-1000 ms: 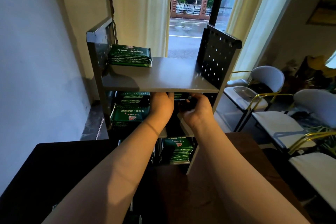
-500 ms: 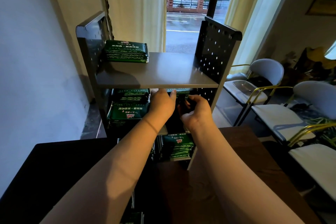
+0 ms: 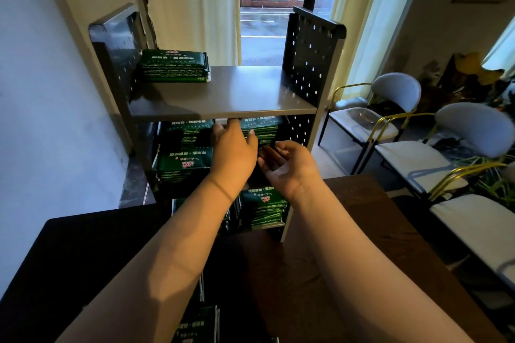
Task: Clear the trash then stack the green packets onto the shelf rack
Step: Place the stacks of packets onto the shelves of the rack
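A grey shelf rack (image 3: pixel 250 92) with perforated sides stands at the far end of the dark table (image 3: pixel 348 231). One stack of green packets (image 3: pixel 174 65) lies on its top shelf at the left. More green packets fill the middle shelf (image 3: pixel 184 167) and the lower shelf (image 3: pixel 264 207). My left hand (image 3: pixel 232 147) reaches under the top shelf, fingers straight against a packet stack (image 3: pixel 262 128) there. My right hand (image 3: pixel 289 166) hovers just in front of the middle shelf, palm turned up, fingers loosely curled and holding nothing.
More green packets (image 3: pixel 195 326) lie on the table near me, between my forearms. White chairs with gold frames (image 3: pixel 395 108) line the right side. A white wall is close on the left, and a window with curtains is behind the rack.
Both hands have drawn back out from under the top shelf. The right hand has turned palm up and let go; the left hand's fingers have straightened against the stack.
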The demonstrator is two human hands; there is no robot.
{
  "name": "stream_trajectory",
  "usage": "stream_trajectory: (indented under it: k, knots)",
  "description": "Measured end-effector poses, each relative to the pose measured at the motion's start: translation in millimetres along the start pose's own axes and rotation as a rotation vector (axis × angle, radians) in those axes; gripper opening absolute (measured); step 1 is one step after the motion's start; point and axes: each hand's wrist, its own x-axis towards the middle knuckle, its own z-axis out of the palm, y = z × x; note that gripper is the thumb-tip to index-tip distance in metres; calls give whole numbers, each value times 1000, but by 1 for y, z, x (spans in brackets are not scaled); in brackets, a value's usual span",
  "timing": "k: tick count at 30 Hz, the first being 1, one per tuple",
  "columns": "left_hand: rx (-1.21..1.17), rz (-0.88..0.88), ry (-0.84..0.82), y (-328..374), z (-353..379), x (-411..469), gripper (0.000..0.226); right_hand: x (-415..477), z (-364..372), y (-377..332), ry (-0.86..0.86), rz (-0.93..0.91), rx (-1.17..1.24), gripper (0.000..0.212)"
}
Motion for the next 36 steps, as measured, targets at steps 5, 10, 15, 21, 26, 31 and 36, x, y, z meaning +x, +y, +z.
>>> stream_trajectory:
  k: [5, 10, 15, 21, 26, 31, 36]
  knots:
    - [-1, 305, 61, -12, 17, -38, 21, -28, -36, -3, -129, 44, -379, 22]
    - [-68, 423, -111, -8, 60, -83, 7, -48, -103, -16, -124, 9, -655, 19]
    - [-46, 447, -398, -3, 126, -130, 2, -69, -187, -30, 104, 21, -906, 24]
    - [155, 358, -865, -22, 204, -199, 18, -95, -287, -27, 416, 162, -1100, 27]
    - [315, 181, -1302, -32, 242, -251, 63, -111, -353, -18, 540, 334, -1183, 37]
    - [548, 173, -1496, -34, 261, -296, 94, -119, -395, -13, 516, 644, -1010, 47]
    - [492, 87, -1470, -31, 269, -305, 86, -115, -415, -9, 459, 663, -948, 63]
